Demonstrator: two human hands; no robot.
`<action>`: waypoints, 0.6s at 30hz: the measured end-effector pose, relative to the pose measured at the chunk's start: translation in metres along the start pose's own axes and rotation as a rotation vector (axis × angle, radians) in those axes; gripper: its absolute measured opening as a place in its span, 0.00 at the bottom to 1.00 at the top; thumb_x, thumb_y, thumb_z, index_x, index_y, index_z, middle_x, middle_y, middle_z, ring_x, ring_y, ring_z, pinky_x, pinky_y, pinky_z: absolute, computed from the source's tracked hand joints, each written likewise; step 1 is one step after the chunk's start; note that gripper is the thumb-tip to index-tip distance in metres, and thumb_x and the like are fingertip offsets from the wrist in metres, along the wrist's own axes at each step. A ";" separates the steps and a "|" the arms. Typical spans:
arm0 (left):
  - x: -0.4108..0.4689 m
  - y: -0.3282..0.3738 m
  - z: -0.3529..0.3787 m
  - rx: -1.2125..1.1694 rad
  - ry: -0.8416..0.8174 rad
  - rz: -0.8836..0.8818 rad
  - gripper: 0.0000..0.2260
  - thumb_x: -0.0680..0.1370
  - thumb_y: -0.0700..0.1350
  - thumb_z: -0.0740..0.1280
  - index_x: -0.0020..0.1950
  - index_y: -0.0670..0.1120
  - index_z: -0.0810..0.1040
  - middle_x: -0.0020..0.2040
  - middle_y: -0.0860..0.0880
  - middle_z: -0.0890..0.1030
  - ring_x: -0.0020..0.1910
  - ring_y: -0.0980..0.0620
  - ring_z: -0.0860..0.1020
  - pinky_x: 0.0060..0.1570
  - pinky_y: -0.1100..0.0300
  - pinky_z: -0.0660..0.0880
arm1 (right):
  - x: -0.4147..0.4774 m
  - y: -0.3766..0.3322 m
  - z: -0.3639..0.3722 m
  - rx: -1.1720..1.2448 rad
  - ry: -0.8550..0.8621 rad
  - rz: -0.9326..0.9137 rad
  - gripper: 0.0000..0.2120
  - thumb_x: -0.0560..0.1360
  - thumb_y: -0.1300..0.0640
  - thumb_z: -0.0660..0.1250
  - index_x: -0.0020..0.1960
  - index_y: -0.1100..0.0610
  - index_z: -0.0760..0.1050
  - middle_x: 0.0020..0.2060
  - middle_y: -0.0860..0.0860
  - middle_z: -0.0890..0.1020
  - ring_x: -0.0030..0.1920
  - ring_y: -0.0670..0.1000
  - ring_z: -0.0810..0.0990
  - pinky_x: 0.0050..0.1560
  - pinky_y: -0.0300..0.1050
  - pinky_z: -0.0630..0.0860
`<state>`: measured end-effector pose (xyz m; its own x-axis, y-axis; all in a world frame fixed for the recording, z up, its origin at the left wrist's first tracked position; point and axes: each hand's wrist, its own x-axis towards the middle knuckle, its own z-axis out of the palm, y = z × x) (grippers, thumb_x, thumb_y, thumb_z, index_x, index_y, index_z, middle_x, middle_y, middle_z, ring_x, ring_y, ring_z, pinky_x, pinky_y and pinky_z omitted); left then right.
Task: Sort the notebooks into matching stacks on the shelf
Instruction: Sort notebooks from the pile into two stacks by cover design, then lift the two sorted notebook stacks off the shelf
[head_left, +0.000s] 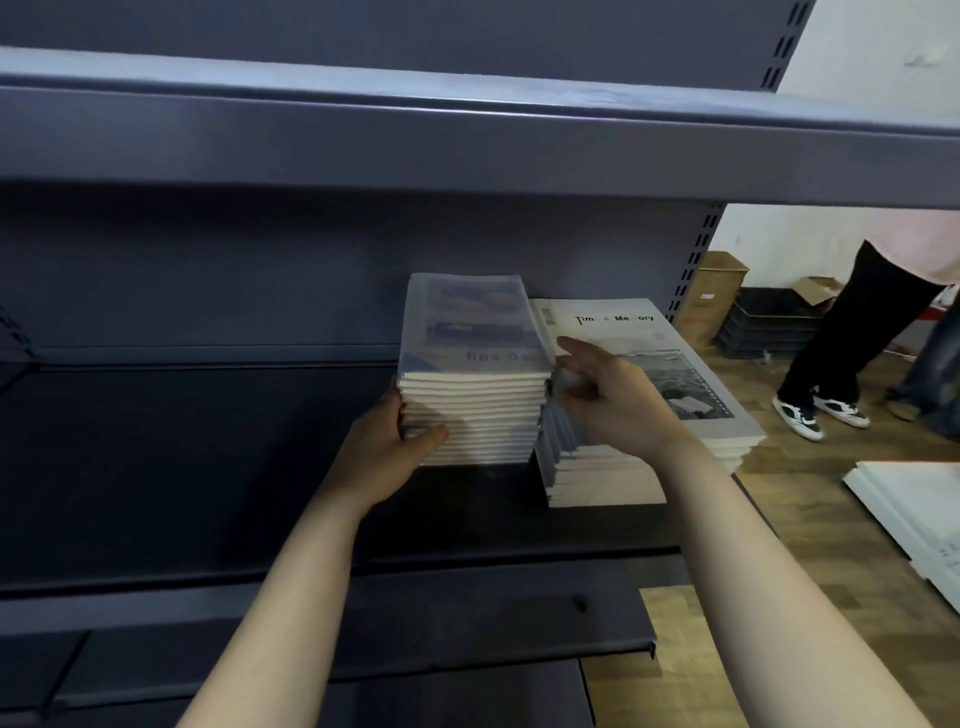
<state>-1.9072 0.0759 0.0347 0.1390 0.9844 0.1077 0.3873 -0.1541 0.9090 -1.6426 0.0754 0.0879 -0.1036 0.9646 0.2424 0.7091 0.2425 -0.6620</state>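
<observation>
Two hands grip the blue notebook stack beside the grey stack

You can read print on two covers only. On the top notebook of the taller left stack, near its front edge at the middle of the frame, dark letters spell "fine D", and the rest fades out. On the top notebook of the lower right stack, just right of centre, the title reads "Tim" and "Me ory" (glare blots the missing letters). The small label on the cardboard box at right is too blurred to read.
</observation>
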 end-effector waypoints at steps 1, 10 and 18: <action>-0.001 0.000 0.000 -0.010 0.007 -0.002 0.21 0.74 0.50 0.71 0.65 0.58 0.70 0.54 0.65 0.77 0.51 0.70 0.76 0.50 0.71 0.71 | -0.003 0.001 -0.001 -0.020 0.030 0.012 0.23 0.78 0.60 0.65 0.72 0.55 0.68 0.59 0.46 0.80 0.61 0.47 0.77 0.55 0.30 0.68; -0.018 0.013 0.026 0.070 0.382 0.029 0.20 0.73 0.42 0.70 0.64 0.45 0.70 0.60 0.46 0.73 0.55 0.51 0.75 0.57 0.53 0.74 | -0.032 0.014 -0.021 -0.161 0.230 0.149 0.12 0.77 0.58 0.65 0.59 0.54 0.81 0.48 0.53 0.85 0.52 0.55 0.81 0.48 0.40 0.71; -0.030 0.021 0.059 -0.069 0.384 -0.209 0.17 0.76 0.58 0.65 0.35 0.48 0.81 0.33 0.51 0.83 0.33 0.53 0.81 0.37 0.59 0.75 | -0.035 0.059 -0.065 -0.275 0.216 0.261 0.10 0.75 0.57 0.65 0.54 0.58 0.79 0.45 0.56 0.81 0.53 0.62 0.78 0.42 0.45 0.67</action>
<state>-1.8491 0.0385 0.0269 -0.2898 0.9558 0.0487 0.3079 0.0449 0.9503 -1.5512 0.0489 0.0862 0.2307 0.9392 0.2541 0.8548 -0.0709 -0.5141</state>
